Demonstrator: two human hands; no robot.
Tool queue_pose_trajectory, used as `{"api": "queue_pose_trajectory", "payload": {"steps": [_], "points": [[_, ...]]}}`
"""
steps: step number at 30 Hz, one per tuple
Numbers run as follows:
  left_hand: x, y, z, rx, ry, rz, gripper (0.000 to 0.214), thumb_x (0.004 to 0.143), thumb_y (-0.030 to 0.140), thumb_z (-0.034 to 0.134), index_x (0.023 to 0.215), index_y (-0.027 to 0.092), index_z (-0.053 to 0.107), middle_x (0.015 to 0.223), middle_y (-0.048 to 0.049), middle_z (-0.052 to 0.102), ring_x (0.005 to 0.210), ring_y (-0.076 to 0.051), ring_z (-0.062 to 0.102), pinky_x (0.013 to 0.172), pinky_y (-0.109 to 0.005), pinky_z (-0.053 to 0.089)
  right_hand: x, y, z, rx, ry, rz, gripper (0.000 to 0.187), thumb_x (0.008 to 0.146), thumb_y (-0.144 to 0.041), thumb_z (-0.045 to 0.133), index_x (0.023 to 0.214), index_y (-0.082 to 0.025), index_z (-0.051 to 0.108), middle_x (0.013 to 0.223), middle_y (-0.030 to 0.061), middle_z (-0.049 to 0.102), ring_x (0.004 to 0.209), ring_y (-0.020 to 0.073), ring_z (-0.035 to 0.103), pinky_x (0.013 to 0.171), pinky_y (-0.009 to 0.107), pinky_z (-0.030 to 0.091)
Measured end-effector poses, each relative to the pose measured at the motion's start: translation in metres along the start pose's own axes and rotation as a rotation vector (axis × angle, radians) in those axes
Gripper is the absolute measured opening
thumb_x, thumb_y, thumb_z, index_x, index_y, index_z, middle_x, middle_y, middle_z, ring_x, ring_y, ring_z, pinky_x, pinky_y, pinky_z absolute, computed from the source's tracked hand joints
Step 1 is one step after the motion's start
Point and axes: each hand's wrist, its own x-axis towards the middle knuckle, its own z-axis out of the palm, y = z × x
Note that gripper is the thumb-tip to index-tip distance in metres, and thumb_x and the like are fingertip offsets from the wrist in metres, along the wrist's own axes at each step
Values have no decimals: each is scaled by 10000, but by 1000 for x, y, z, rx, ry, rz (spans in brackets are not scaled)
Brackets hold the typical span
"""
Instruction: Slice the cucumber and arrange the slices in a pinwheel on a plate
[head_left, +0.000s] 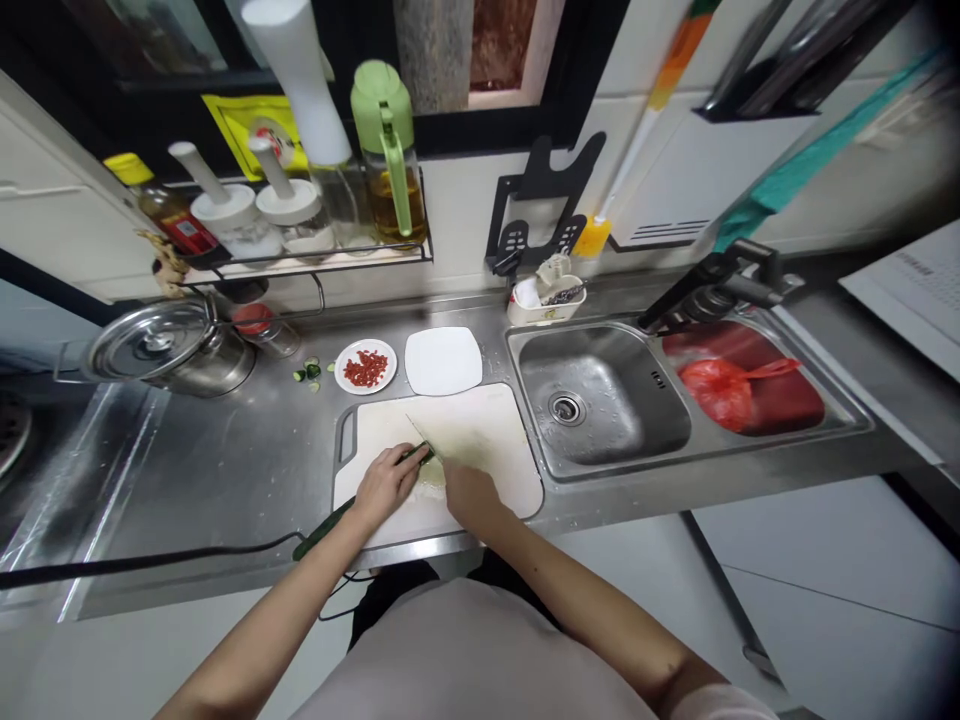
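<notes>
My left hand [384, 485] presses a dark green cucumber [426, 453] down on the white cutting board [495, 430], fingers closed over it. In my right hand [472, 495] is a knife [422, 434], gripped by the handle, which my fingers hide. Its thin blade points up and left, right beside the cucumber's end. Pale, wet-looking bits lie on the board between the hands. Another dark green length of cucumber [322, 532] shows by my left forearm, at the board's lower left; whether it is a separate piece I cannot tell.
Behind the board stand a plate of chopped red bits [365, 367] and a white square plate [443, 361]. Green cucumber scraps [309, 373] lie left of them. A steel sink [600, 400] is on the right, a lidded pot [172, 345] on the left. A black cable [150, 565] crosses the counter.
</notes>
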Motion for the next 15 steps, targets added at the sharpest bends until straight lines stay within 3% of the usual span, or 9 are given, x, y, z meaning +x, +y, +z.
{"api": "queue_pose_trajectory", "payload": {"steps": [15], "points": [[0,-1,2,-22,5,-13,411,931,248,441,1323,297,554,1181,-71,584,1034,-200,551,910,-357,490,5,1,4,62,12,3,324,896,-107,350,1160,-125,538,951,143,681,921,219,663,760,298,477]]}}
